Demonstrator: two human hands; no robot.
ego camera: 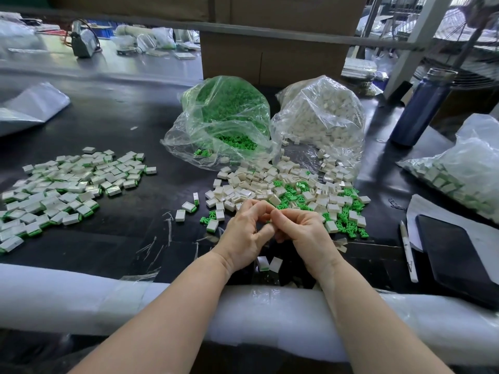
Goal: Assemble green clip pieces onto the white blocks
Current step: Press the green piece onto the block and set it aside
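A black worktable [113, 125] is edged at the near side by white foam padding [81, 298]. Behind it, brown cardboard boxes [272, 58] are stacked. White metal framing [413, 47] is seen at right, lit by daylight.

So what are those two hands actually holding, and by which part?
Left hand and right hand pinch something tiny between meeting fingertips; a green speck shows, but the piece is hidden.

Plastic parts on a matt black bench

Glossy white blocks [272, 184] and matt green clip pieces [293, 194] look plastic; at 12 o'clock, crinkled clear film bags [224, 114]; brown cardboard box [270, 60] behind; smooth dark-blue bottle [421, 109] at 2 o'clock.
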